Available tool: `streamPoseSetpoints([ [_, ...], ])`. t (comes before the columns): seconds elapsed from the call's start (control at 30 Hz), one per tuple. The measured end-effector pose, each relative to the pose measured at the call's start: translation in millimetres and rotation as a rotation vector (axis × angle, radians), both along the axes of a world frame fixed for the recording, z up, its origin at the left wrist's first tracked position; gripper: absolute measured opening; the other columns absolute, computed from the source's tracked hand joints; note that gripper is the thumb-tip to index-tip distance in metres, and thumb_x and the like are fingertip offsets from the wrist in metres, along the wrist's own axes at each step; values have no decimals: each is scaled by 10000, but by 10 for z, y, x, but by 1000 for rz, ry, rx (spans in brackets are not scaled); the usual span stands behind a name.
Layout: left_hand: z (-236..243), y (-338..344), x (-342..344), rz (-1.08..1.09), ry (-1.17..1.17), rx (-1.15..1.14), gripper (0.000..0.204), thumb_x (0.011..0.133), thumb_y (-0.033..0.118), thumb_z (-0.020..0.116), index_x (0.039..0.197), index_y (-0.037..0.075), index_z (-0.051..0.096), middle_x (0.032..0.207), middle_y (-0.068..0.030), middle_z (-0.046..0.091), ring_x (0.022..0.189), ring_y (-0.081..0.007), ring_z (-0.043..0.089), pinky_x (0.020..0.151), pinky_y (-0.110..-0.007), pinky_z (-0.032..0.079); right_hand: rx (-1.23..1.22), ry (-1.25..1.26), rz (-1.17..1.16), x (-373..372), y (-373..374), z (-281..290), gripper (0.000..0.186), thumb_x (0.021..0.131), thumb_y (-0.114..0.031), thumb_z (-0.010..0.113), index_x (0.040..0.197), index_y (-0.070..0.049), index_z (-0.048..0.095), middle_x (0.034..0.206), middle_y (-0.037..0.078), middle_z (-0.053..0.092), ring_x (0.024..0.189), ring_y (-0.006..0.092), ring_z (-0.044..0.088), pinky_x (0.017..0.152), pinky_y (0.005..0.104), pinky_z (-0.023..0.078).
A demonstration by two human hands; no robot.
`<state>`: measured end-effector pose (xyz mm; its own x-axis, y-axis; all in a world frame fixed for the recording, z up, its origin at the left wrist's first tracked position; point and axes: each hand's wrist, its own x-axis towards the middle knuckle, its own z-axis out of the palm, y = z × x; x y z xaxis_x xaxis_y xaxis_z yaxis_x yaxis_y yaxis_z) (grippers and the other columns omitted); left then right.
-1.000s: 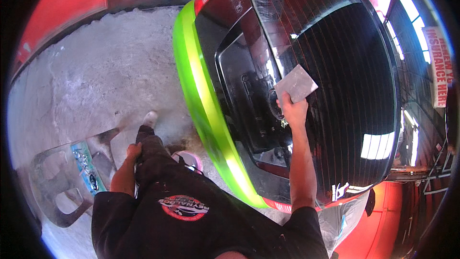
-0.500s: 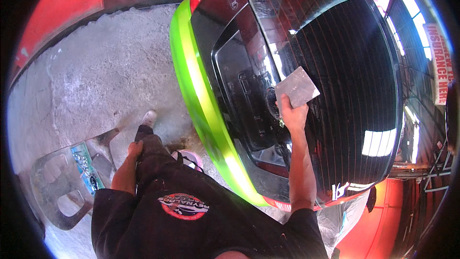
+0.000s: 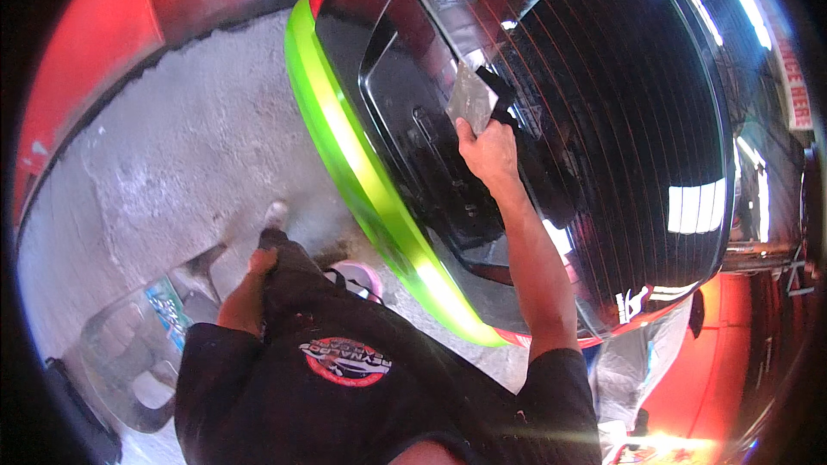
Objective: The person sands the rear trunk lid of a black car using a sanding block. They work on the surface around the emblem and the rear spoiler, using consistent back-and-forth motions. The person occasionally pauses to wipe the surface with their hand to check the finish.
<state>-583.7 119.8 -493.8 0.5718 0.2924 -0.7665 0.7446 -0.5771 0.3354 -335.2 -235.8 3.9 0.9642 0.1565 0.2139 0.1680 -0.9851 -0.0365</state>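
My right hand pinches a grey, flat, square-edged sheet that looks like sandpaper. It is held tilted at the seam between the black tailgate and the dark rear window of a car. Beside the sheet a black strip-like shape shows against the glass; I cannot tell whether it is a part or a reflection. Below the tailgate runs a bright green bumper. On my dark trouser leg near the knee rests my left hand, its fingers too unclear to read.
Rough grey concrete spreads to the left, bordered by a red panel. A pink-rimmed bucket stands between my legs and the bumper. At lower left a flat piece with cut-outs lies beside a blue-green packet.
My right hand has moved up and left with the sheet, from over the window's lower edge to farther along the seam. The sheet now shows more edge-on. My left hand stays at the leg.
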Motion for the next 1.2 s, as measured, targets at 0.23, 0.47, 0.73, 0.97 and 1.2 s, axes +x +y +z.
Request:
streamPoseSetpoints([
  [0.23,309,-127,88,23,-155,-157,642,890,566,561,1149,1,724,1254,-264,658,1234,-397,606,1064,-463,458,723,114,38,-90,-306,299,256,949,-181,670,1019,62,711,817,139,751,680,233,748,579,362,561],
  [0.47,96,-44,39,103,-16,-58,663,883,557,567,1219,-2,686,1260,-272,652,1241,-399,601,1064,-469,456,590,-103,-37,-222,-229,-137,282,925,-173,692,893,106,713,771,184,746,676,268,752,606,403,568],
  [0.73,71,-52,-19,128,-33,-48,667,880,551,575,1236,-6,674,1277,-267,646,1235,-416,600,1057,-471,463,695,-80,-96,-343,21,8,289,935,-135,675,903,152,687,748,182,731,642,268,742,564,372,575],
  [0.97,45,-70,143,61,-11,-76,623,875,546,586,1209,33,703,1274,-247,655,1220,-405,613,1054,-468,467,874,-179,-163,-382,18,-399,312,969,-155,648,1038,149,636,815,179,715,650,246,730,512,332,564],
  [1.2,6,-158,297,73,-38,-64,601,879,559,572,1200,74,722,1280,-224,659,1251,-388,596,1068,-460,457,888,-171,-209,-311,134,-358,288,964,-133,652,1050,142,638,850,193,721,666,252,733,557,347,584],
])
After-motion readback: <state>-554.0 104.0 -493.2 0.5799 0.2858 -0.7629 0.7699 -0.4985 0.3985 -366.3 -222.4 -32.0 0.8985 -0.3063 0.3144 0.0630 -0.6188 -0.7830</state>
